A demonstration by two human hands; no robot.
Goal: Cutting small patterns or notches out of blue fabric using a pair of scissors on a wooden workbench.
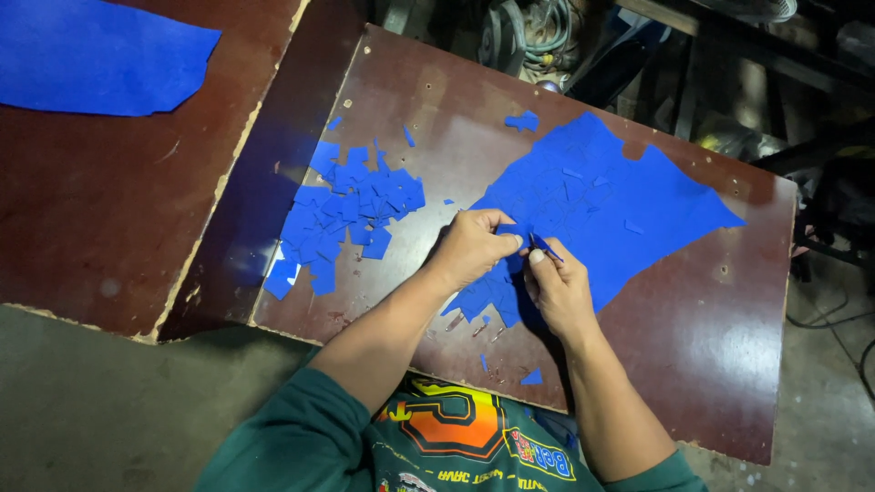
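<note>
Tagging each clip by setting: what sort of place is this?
Probably a small workshop for cutting sheet material. Both hands work a blue sheet on a worn brown board, a pile of cut blue pieces lies beside it, and cables and gear clutter the back.

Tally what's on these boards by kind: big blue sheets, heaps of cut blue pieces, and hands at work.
Big blue sheets: 2, one under the hands, one at far left
Heaps of cut blue pieces: 1
Hands: 2, left hand, right hand
Total: 5
</note>
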